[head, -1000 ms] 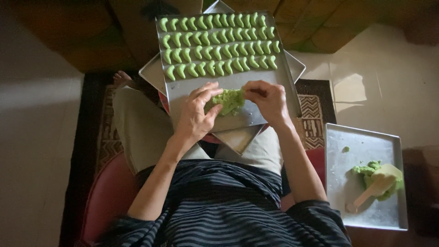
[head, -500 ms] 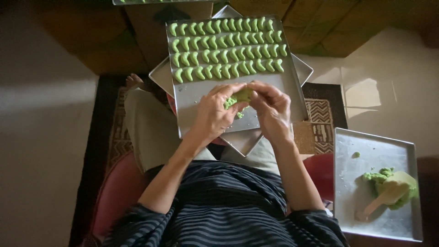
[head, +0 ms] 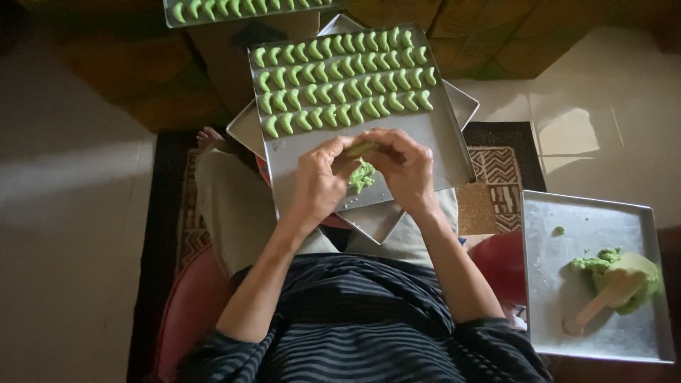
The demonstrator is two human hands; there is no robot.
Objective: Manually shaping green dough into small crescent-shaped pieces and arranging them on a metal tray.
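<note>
left hand point(head: 319, 181) and right hand point(head: 404, 167) pinch a green dough lump point(head: 362, 174) together over the baking tray point(head: 443, 152); roll gently, matching the crescent rows point(head: 340, 81) beyond.

A home floor: patterned rug point(head: 507, 177), pale tiles point(head: 71, 213), baking trays point(head: 589, 284) of green dough.

Second metal tray point(head: 560, 312) at lower right, holding a lump of green dough point(head: 603, 264) and a pale wooden tool point(head: 603, 301), maybe a spatula. Another tray of green crescents point(head: 234, 8) at top edge. Patterned rug point(head: 507, 170) right of centre. White tiled floor point(head: 64, 213) at left.
</note>
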